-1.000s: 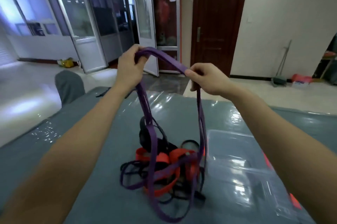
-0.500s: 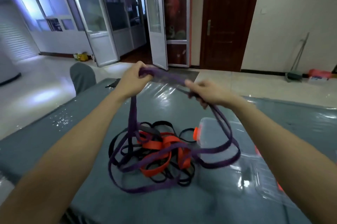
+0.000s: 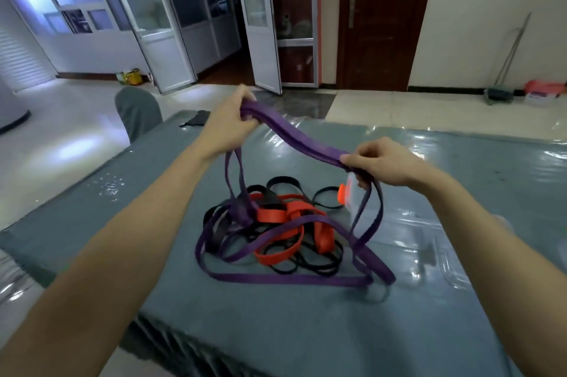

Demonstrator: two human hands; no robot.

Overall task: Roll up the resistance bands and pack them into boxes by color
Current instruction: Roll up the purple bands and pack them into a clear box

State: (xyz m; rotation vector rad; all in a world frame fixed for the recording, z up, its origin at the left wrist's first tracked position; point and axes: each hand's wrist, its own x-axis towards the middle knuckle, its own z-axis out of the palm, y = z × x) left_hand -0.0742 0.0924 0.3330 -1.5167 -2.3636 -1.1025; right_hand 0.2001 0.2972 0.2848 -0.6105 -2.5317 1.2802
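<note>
Purple band (image 3: 302,143), gripped by left hand (image 3: 228,125), right hand (image 3: 379,162)

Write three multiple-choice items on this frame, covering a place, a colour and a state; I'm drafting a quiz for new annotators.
1. Where is the clear box relative to the heap of bands on the table?
A. left of it
B. right of it
C. on the floor

2. What colour is the band held between the left hand and right hand?
A. purple
B. orange
C. black

3. What is the left hand doing?
A. resting flat
B. gripping the band
C. hanging idle

Answers:
1 B, the box lies on the heap's right side.
2 A, the raised band is purple.
3 B, its fingers curl round the band's end.
</note>
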